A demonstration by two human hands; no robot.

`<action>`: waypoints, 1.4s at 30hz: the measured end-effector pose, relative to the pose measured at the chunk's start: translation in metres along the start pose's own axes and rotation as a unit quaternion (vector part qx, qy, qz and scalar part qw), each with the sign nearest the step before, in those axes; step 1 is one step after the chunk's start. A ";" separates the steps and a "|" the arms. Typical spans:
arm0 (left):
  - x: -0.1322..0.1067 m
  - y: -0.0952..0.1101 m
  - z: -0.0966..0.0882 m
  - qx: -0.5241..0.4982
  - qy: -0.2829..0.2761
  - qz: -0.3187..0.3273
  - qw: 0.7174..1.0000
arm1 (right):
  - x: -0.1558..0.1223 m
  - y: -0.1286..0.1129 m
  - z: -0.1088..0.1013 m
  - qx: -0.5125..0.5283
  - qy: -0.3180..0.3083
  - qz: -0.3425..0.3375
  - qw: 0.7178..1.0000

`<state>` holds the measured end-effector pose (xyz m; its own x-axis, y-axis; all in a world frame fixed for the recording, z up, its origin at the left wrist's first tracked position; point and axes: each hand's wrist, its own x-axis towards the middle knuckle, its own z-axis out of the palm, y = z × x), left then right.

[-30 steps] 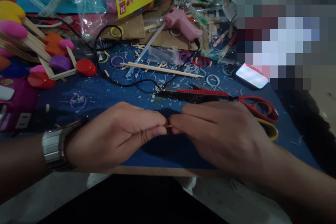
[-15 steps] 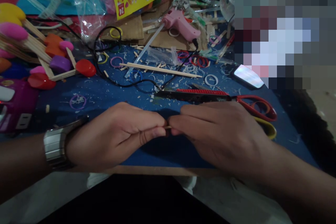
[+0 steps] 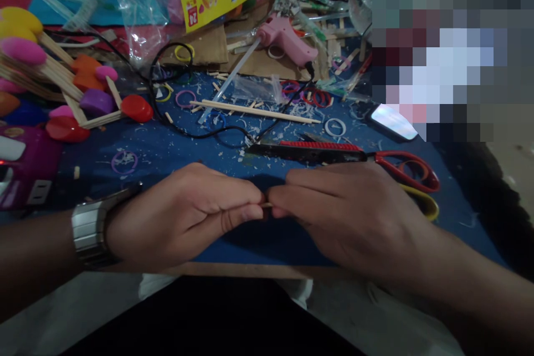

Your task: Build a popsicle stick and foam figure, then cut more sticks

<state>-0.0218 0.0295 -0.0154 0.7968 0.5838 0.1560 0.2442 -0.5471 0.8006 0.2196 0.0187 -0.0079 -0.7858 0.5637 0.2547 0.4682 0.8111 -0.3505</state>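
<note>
Just above the table's front edge, my two hands meet fingertip to fingertip. My left hand [image 3: 196, 217], with a metal watch [image 3: 89, 233] at its wrist, pinches one end of a thin wooden stick [image 3: 267, 205]. The other end is pinched in my right hand [image 3: 346, 203]. Only a short bit of the stick shows in the gap; the fingers hide the rest. Right behind my right hand lie a red-and-black tool like a utility knife [image 3: 312, 150] and red-handled scissors [image 3: 434, 178]. A yellow handle loop [image 3: 425, 203] is partly covered by that hand.
A pink glue gun [image 3: 292, 41] with a glue stick [image 3: 229, 80] rests at the back, its black cable [image 3: 196, 136] looping forward. Two wooden sticks [image 3: 258, 111] and several rubber bands lie mid-table. At left are a stick-and-colored-shapes build [image 3: 100, 101] and a purple device [image 3: 29, 167].
Almost nothing differs. Both hands keep their pinch on the stick, and the view has shifted very slightly.
</note>
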 end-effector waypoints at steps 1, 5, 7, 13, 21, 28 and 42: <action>0.000 0.000 0.000 -0.001 -0.003 0.001 1.000 | 0.000 0.000 0.000 0.003 0.000 -0.001 1.000; -0.001 0.000 -0.001 -0.002 -0.004 0.007 1.000 | -0.001 0.001 0.000 0.014 -0.003 -0.001 1.000; -0.001 0.000 -0.001 0.003 -0.006 0.009 1.000 | -0.002 0.001 0.001 0.019 -0.005 -0.001 1.000; -0.002 -0.001 -0.001 -0.004 -0.012 0.006 1.000 | -0.002 0.000 0.001 0.020 0.000 -0.007 1.000; -0.001 0.000 -0.002 -0.010 -0.019 0.002 1.000 | -0.003 0.001 0.000 0.030 -0.002 -0.008 1.000; 0.000 0.001 -0.002 -0.009 -0.024 0.002 1.000 | -0.003 0.000 0.000 0.030 -0.009 0.001 1.000; 0.002 -0.001 -0.004 -0.033 -0.050 -0.005 0.998 | -0.001 -0.002 -0.003 0.037 -0.020 0.009 0.999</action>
<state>-0.0225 0.0334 -0.0133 0.8464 0.5244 0.0923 0.2180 -0.4995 0.8384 0.2209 0.0166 -0.0051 -0.7931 0.5708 0.2125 0.4533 0.7862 -0.4201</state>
